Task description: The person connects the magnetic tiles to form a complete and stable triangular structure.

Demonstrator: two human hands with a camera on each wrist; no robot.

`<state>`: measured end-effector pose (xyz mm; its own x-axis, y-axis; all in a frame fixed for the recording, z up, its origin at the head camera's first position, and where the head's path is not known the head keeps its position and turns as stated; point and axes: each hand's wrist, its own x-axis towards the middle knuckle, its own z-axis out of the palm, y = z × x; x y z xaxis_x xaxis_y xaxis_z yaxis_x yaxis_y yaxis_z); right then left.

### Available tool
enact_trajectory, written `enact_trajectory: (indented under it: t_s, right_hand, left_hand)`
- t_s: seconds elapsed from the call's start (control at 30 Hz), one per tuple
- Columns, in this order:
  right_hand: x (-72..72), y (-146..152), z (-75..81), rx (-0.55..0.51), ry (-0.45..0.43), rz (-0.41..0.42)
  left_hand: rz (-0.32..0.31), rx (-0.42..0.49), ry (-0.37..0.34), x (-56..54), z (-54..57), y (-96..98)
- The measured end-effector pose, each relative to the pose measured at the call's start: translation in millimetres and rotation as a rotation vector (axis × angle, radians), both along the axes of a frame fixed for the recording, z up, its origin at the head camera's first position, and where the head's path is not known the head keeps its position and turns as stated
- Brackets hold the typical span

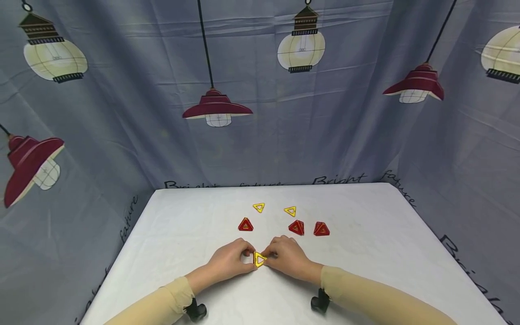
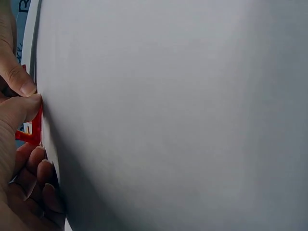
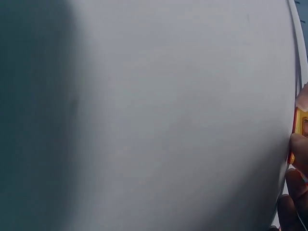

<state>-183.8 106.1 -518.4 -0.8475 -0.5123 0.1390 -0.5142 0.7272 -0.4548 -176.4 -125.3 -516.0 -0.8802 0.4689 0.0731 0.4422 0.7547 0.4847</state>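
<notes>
Near the front middle of the table, both hands meet at a small triangular piece (image 1: 260,259), yellow on top with a hole in it. My left hand (image 1: 230,261) pinches its left side between thumb and forefinger. From the other side, my right hand (image 1: 289,259) pinches its right corner. In the left wrist view a red part (image 2: 35,131) of what is held shows below the thumb. The right wrist view catches its yellow face and red edge (image 3: 299,121), mostly covered by fingers. Whether it is one piece or several together, I cannot tell.
Beyond the hands stand three red pyramid shapes, one at left (image 1: 245,225), one in the middle (image 1: 297,227) and one at right (image 1: 322,229). Farther back lie two yellow triangles, left (image 1: 258,207) and right (image 1: 290,211). A grey curtain (image 1: 260,153) surrounds the white table (image 1: 195,212).
</notes>
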Motion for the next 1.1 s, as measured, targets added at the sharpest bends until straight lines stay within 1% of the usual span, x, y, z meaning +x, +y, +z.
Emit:
enact_trajectory:
  t_s: [0.2,0.3,0.57,0.7,0.83,1.0,1.1]
  right_hand:
    - [-0.6,-10.0,2.0,0.014,0.001,0.023]
    - [-1.7,-14.5,1.8,0.022,0.001,0.020]
    - [-3.1,-24.4,-0.1,0.034,0.011,0.008]
    - [-3.6,-26.8,-0.9,0.037,0.019,0.014]
    - [-4.4,-27.4,-2.5,0.039,0.032,0.018]
    - [-4.7,-28.0,-2.0,0.037,0.066,0.024]
    - [-5.3,-28.6,-1.6,0.042,0.065,0.027]
  left_hand:
    - [-0.004,-0.001,0.031,1.3,-1.1,-11.5]
    - [-0.017,0.009,0.024,-0.1,-1.4,-16.3]
    - [-0.057,0.034,-0.020,-6.3,1.3,-28.3]
    - [-0.074,0.074,-0.040,-8.0,-0.8,-32.5]
    - [-0.074,0.093,-0.050,-8.8,-4.3,-34.4]
    - [-0.083,0.096,-0.037,-11.5,-8.2,-35.5]
    - [-0.086,0.093,-0.047,-12.4,-8.8,-35.6]
